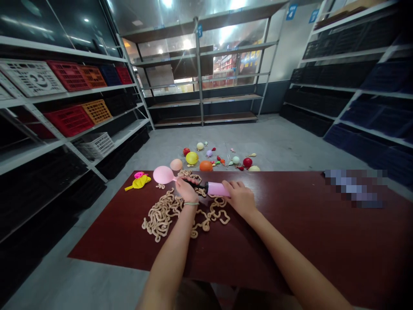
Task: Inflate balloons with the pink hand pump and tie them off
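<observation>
A partly inflated pink balloon (163,175) points left from the tip of a hand balloon pump (217,189) with a pink barrel and black parts. My left hand (186,190) is closed round the pump's black front part, close by the balloon's neck; its fingers partly hide the join. My right hand (241,199) grips the right end of the pink barrel. Below and around the pump, a heap of tan curly strands (159,212) lies on the dark red table (290,249). Flat yellow balloons (139,182) and a bright pink balloon (139,175) lie at the table's left edge.
On the floor beyond the table lie several balloons, among them a yellow balloon (192,158) and an orange balloon (205,165). A blurred-out item (353,187) rests at the table's right. Shelves with crates (69,119) stand left, more racks behind and right.
</observation>
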